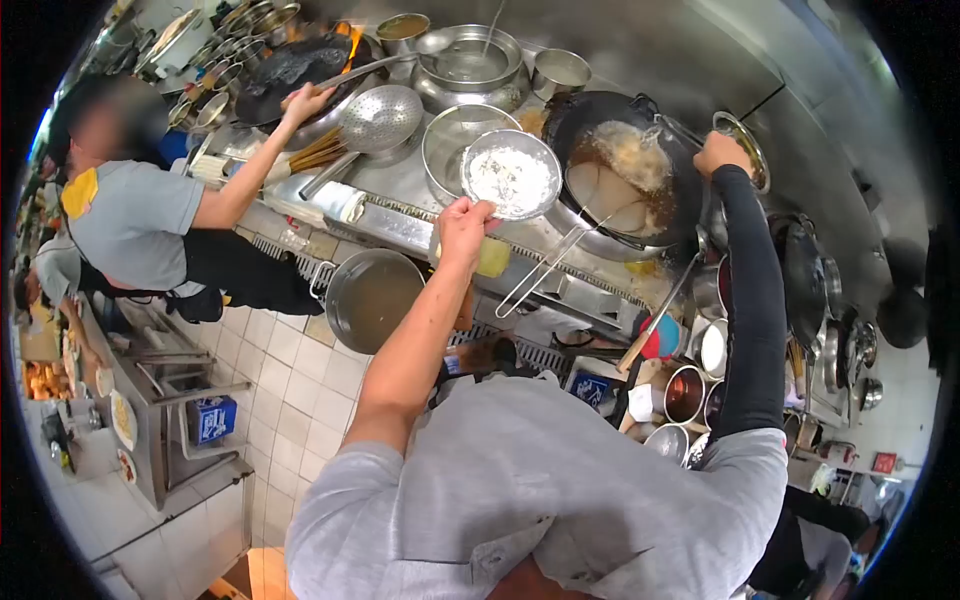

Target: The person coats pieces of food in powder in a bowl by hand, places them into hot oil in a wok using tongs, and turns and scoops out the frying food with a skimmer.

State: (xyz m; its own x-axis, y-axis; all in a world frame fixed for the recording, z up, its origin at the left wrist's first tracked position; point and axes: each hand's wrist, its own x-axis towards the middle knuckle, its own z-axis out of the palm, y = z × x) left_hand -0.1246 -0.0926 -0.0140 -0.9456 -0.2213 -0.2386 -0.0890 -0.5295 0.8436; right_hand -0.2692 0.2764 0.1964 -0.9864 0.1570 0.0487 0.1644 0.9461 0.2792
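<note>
My left hand [464, 235] is closed on the near rim of a shallow metal bowl [541, 188] of white powder, held above a larger metal pot [437, 145]. My right hand [722, 152] is closed at the side of a tilted metal bowl [757, 160], beyond the right edge of a black wok [690, 200]. Its exact grip is partly hidden. Brown liquid [650, 215] bubbles in the wok, with pale foam [632, 150] at the far side. A wire strainer [550, 270] rests over the near rim, its handle pointing toward me.
At left, another person [135, 215] holds a long ladle [375, 68] near a flaming wok [290, 75]. A perforated skimmer [382, 115] lies on the counter. Below stands a large pot of liquid [375, 300]. A wooden-handled ladle [650, 340] and several bowls [685, 392] sit at right.
</note>
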